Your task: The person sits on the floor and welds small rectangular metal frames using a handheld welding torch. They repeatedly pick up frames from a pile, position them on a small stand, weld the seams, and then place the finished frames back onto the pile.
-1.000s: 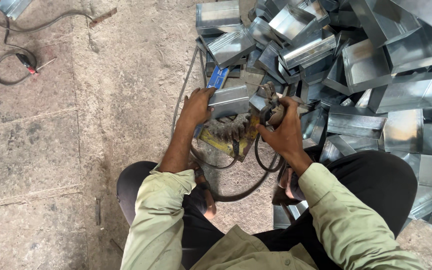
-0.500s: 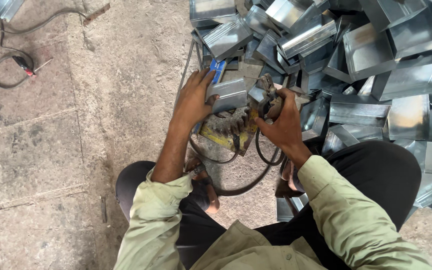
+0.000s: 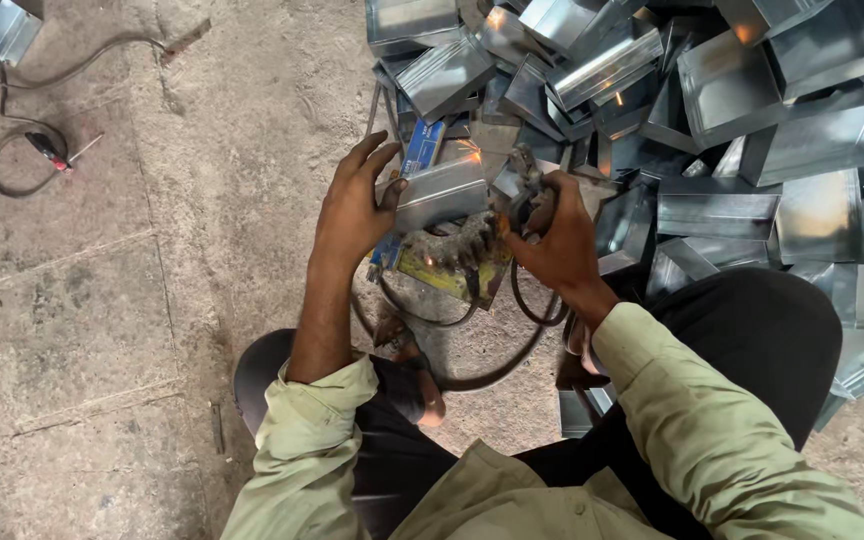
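While left hand (image 3: 352,205) steadies metal box (image 3: 440,195), right hand (image 3: 552,240) grips welding holder (image 3: 527,185)

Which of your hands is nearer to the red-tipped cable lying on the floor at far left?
Left. The left hand grips the sheet-metal box, on the side facing the red-tipped cable. The right hand holds a welding tool beyond the box, farther away.
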